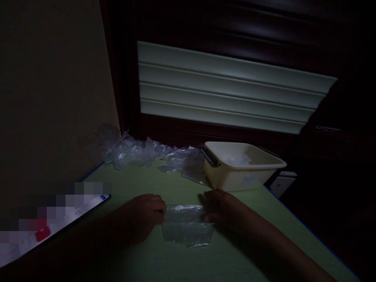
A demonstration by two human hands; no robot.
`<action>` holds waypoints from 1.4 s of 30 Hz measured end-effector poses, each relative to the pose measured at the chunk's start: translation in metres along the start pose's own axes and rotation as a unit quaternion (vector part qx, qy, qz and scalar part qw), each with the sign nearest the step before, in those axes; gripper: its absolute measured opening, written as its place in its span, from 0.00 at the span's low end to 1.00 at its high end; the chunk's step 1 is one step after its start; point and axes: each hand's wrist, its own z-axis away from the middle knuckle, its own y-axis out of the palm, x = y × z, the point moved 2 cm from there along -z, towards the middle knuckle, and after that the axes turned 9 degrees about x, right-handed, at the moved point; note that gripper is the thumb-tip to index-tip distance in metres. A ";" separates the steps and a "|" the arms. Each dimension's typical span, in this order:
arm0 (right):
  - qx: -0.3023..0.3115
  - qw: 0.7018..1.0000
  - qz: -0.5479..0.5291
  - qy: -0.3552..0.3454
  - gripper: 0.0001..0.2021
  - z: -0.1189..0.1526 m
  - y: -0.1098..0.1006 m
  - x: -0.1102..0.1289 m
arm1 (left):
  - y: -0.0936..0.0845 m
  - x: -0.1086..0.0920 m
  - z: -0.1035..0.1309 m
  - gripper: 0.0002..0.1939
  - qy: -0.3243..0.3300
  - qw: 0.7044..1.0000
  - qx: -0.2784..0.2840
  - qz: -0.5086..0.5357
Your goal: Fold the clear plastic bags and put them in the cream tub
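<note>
**Both hands on a clear plastic bag at the near middle of the green table**

Nearest us, by the table's front-left edge, lies a flat white tablet [55, 225], part of it blurred out, with a small red patch on it. It sits well apart from the work.

Moving right, our left hand [141, 219] rests knuckles up on the green table [264, 250], its fingers curled against the left edge of a clear plastic bag [186, 227]. The light is dim, and we cannot tell for sure whether the fingertips pinch the film or only press on it. The bag lies flat on the table between our hands, near the front middle, its lower part wrinkled and free.

Our right hand [220, 207] meets the bag's upper right corner, fingers bent down onto the film; here too the grip itself is too dark to read.

Farther back, along the rear edge, a heap of crumpled clear plastic [138, 150] spreads from the back-left corner toward the middle. Just to its right, at the back-right corner, stands a cream tub [235, 178] with a dark handle on its left end and something pale inside.
</note>
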 end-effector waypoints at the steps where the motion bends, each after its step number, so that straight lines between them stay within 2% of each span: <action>1: 0.000 1.000 0.000 0.003 0.23 -0.001 0.003 -0.001 | 0.000 -0.002 -0.001 0.12 -0.009 1.000 -0.004 0.009; 3: -0.004 1.000 0.000 0.014 0.21 -0.003 0.005 -0.002 | 0.001 -0.005 -0.002 0.12 -0.051 0.998 -0.023 0.029; 6: -0.009 1.000 -0.009 0.019 0.10 -0.003 0.006 0.001 | 0.005 -0.005 -0.002 0.11 -0.141 0.984 -0.082 0.070; 8: -0.010 0.999 -0.028 0.011 0.06 -0.004 0.005 0.004 | 0.012 -0.002 0.000 0.16 -0.184 0.970 -0.117 0.103; 11: -0.005 0.998 -0.060 -0.001 0.07 -0.004 0.003 0.007 | 0.022 0.005 0.004 0.25 -0.222 0.953 -0.128 0.162; 13: -0.013 0.995 -0.096 -0.024 0.05 -0.004 0.002 0.007 | 0.027 0.010 0.005 0.26 -0.237 0.942 -0.119 0.208; 17: -0.045 0.983 -0.160 -0.075 0.03 -0.003 0.001 0.006 | 0.030 0.017 0.005 0.19 -0.251 0.929 -0.095 0.254; 21: -0.034 0.979 -0.192 -0.065 0.04 -0.004 0.005 0.007 | 0.032 0.021 0.003 0.10 -0.247 0.928 -0.079 0.267; 22: -0.021 0.974 -0.215 -0.063 0.05 -0.004 0.007 0.008 | 0.032 0.021 0.003 0.08 -0.247 0.928 -0.079 0.268; 24: 0.014 0.964 -0.260 -0.061 0.16 -0.004 0.010 0.009 | 0.032 0.022 0.002 0.05 -0.248 0.927 -0.078 0.270; 26: 0.037 0.960 -0.270 -0.061 0.25 -0.004 0.011 0.009 | 0.032 0.022 0.002 0.05 -0.250 0.926 -0.078 0.271; 27: 0.039 0.964 -0.256 -0.061 0.26 -0.004 0.011 0.009 | 0.031 0.022 0.002 0.05 -0.252 0.926 -0.079 0.271; 32: 0.014 0.981 -0.187 -0.051 0.22 -0.006 0.010 0.005 | 0.030 0.021 0.001 0.07 -0.250 0.924 -0.075 0.279; 36: 0.012 0.980 -0.196 -0.044 0.19 -0.007 0.012 0.003 | 0.031 0.022 0.002 0.10 -0.252 0.923 -0.070 0.283; 42: 0.015 0.977 -0.205 -0.048 0.20 -0.006 0.011 0.001 | 0.031 0.025 0.002 0.09 -0.275 0.916 -0.067 0.284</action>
